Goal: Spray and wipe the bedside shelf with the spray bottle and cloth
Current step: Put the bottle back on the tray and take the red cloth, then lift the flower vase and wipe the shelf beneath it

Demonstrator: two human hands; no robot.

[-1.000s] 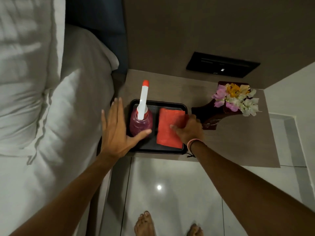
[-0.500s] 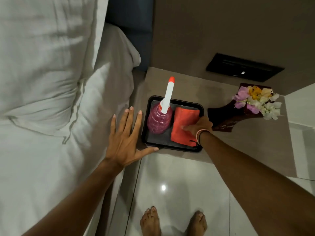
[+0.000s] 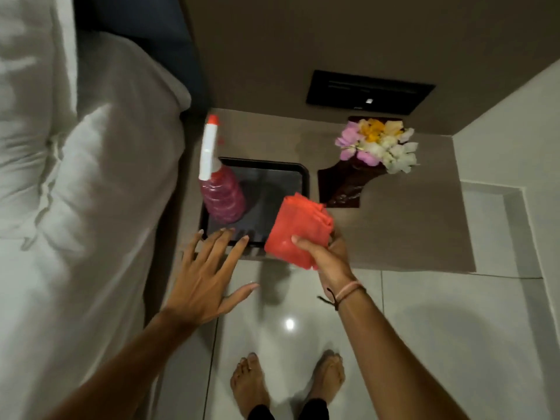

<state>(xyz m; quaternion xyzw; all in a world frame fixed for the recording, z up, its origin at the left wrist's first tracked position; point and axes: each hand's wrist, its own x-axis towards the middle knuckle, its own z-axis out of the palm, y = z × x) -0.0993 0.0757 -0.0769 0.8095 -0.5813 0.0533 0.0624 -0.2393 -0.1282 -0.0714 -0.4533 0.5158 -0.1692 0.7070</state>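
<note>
A folded red cloth (image 3: 298,227) is lifted off the black tray (image 3: 298,174), gripped from below by my right hand (image 3: 328,259) over the tray's front right corner. The pink spray bottle (image 3: 222,198) with its white nozzle and red tip stands in the left half of the tray. My left hand (image 3: 206,274) hovers open with fingers spread at the tray's front left edge, just short of the bottle. The tray rests on the brown bedside shelf (image 3: 409,225).
A dark wooden holder with flowers (image 3: 375,147) sits on the shelf right of the tray. A black wall panel (image 3: 369,92) is above. The white bed and pillows (image 3: 75,192) lie close on the left. Glossy floor tiles and my bare feet (image 3: 285,386) are below.
My right hand has picked the red cloth up out of the tray and drawn it toward me. My left hand stays open near the tray's front left edge.
</note>
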